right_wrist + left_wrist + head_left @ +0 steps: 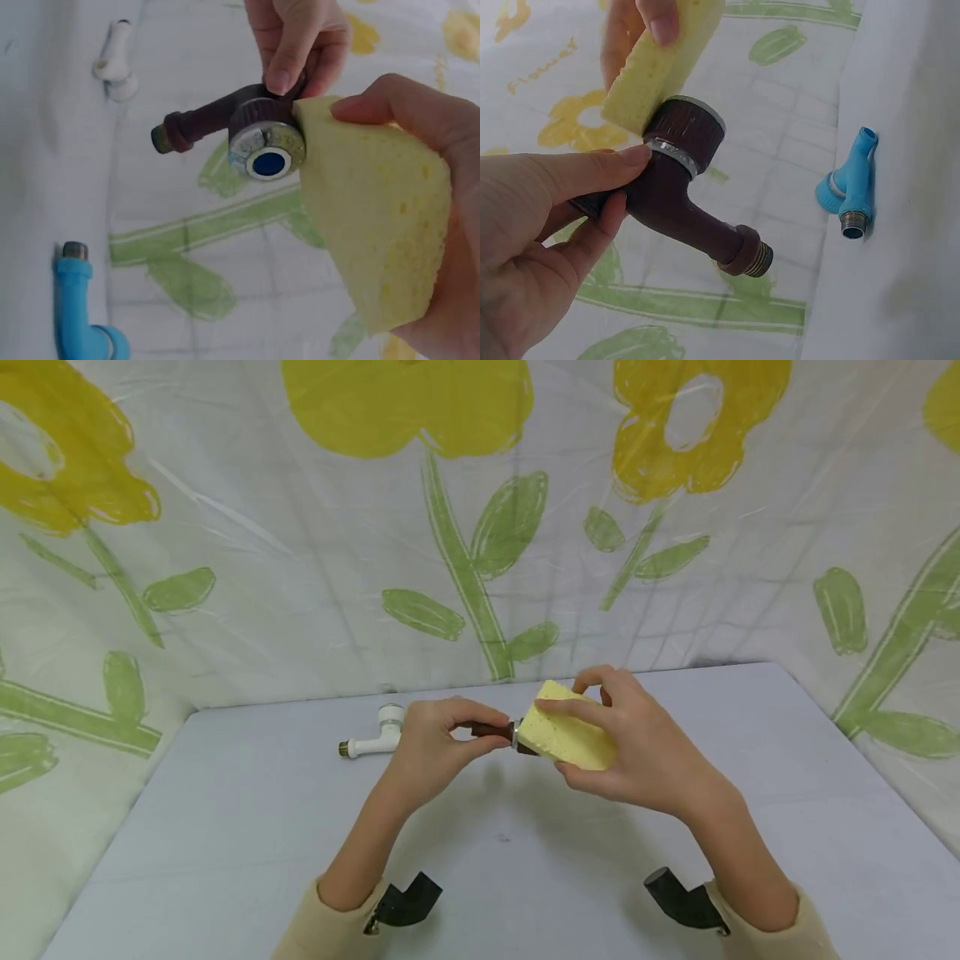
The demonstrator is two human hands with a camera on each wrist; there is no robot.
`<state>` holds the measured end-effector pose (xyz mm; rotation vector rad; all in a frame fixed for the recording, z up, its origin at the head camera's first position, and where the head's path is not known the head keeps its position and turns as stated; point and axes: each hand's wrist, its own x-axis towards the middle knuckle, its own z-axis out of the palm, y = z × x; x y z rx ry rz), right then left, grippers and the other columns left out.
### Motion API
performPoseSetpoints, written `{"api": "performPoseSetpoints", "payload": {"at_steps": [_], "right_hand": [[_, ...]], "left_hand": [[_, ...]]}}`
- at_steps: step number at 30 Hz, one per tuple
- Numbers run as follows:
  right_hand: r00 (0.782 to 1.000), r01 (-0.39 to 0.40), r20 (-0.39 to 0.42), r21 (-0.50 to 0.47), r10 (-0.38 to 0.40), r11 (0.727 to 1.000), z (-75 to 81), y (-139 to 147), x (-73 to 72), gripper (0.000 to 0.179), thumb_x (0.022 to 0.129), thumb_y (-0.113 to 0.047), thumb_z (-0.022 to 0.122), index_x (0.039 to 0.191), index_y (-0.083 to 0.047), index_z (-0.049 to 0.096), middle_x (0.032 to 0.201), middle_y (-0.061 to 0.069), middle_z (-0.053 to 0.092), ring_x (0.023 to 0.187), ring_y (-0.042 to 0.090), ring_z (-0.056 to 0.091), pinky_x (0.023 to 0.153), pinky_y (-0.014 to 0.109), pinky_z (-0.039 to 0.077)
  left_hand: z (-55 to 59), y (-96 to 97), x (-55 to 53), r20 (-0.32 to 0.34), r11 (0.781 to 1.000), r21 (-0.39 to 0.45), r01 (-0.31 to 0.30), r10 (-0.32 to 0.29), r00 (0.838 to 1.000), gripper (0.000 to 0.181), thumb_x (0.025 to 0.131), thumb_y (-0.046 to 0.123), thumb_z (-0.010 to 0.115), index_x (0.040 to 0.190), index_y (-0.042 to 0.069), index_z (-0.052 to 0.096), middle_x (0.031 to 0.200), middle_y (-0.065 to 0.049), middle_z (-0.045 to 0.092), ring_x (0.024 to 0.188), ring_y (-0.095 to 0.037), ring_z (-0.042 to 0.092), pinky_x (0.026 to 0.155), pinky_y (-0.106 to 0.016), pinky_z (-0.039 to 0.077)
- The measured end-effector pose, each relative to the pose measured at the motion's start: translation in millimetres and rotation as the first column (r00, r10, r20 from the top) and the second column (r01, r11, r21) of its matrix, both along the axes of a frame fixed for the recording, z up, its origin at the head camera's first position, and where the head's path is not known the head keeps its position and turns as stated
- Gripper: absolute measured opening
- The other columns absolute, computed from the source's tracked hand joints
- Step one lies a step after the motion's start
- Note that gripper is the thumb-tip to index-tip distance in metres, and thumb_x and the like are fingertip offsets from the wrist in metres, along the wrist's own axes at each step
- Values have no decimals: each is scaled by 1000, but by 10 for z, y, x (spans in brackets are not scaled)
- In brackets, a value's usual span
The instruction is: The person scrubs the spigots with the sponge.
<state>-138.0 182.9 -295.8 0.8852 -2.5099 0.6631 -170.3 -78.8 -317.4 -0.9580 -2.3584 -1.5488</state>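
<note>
My left hand pinches a dark brown water tap at its spout end, between thumb and fingers. The tap has a ribbed round knob with a silver ring, and a threaded brass inlet. In the right wrist view a blue disc shows at the centre of the knob's end. My right hand grips a yellow sponge by its sides, fingers along one side and thumb on the other. An edge of the sponge lies against the side of the knob. Both hands are raised above the table.
Left of my left hand, a white tap lies on the pale table. A blue tap lies there too, seen in both wrist views and hidden in the head view. A flower-patterned curtain hangs behind the table.
</note>
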Motion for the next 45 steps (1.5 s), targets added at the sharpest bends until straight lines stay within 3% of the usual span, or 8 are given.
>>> {"api": "performPoseSetpoints", "payload": {"at_steps": [8, 21, 27, 30, 33, 36, 39, 45], "right_hand": [[928, -86, 346, -172, 142, 981, 36, 164, -56, 46, 90, -18, 83, 134, -26, 73, 114, 0, 62, 93, 17, 56, 71, 29, 51], [592, -99, 737, -336, 327, 937, -72, 346, -334, 41, 102, -22, 53, 137, -7, 67, 90, 8, 62, 77, 17, 57, 68, 28, 51], [382, -73, 784, -502, 489, 862, -121, 306, -362, 48, 107, -27, 40, 146, 2, 39, 87, 8, 64, 64, 12, 63, 57, 26, 55], [334, -35, 767, -571, 548, 820, -131, 254, -343, 51, 109, -30, 35, 148, 0, 24, 98, 11, 64, 73, 16, 68, 64, 30, 59], [365, -4, 730, -619, 578, 785, -129, 203, -312, 45, 110, -27, 36, 144, -4, 18, 114, 14, 59, 91, 20, 70, 78, 35, 61], [449, 24, 685, -652, 574, 758, -114, 147, -272, 43, 110, -21, 43, 140, -7, 15, 127, 20, 50, 105, 23, 68, 88, 37, 61], [583, 39, 633, -648, 510, 760, -107, 71, -232, 51, 107, -12, 56, 136, -9, 15, 131, 24, 44, 108, 28, 67, 89, 36, 61], [917, 22, 362, -466, 168, 885, -114, -79, -118, 75, 84, -9, 90, 133, -7, 32, 128, 12, 46, 104, 24, 57, 86, 36, 60]], "left_hand": [[16, -13, 35, -130, 991, 12, 136, -134, 983, 20, 80, -6, 88, 97, 2, 83, 98, -9, 81, 87, -16, 76, 77, -29, 64], [15, -9, 44, -198, 977, 29, 213, -204, 959, 20, 77, -6, 90, 93, 3, 83, 98, -9, 81, 92, -17, 75, 75, -28, 63], [13, -14, 23, -94, 961, 191, 202, -187, 978, 19, 78, -15, 84, 93, -4, 80, 100, -17, 80, 95, -19, 76, 79, -31, 64], [-10, -13, 7, -41, 946, 285, 154, -149, 988, 18, 80, -19, 81, 94, -8, 79, 101, -24, 78, 99, -17, 75, 82, -29, 64], [-37, 11, -6, -27, 931, 352, 92, -88, 996, 19, 79, -21, 80, 94, -11, 78, 102, -28, 76, 99, -13, 74, 81, -26, 63], [-51, 44, -11, -10, 917, 397, 35, -34, 999, 20, 79, -21, 80, 96, -12, 78, 102, -29, 75, 97, -12, 74, 80, -25, 63], [-53, 68, -11, 18, 909, 416, -13, 6, 1000, 19, 80, -19, 80, 98, -12, 78, 102, -28, 76, 95, -11, 74, 80, -24, 63], [-60, 82, -27, 72, 907, 417, -66, 39, 997, 18, 82, -16, 81, 99, -13, 78, 103, -28, 76, 92, -9, 74, 79, -22, 62]]}}
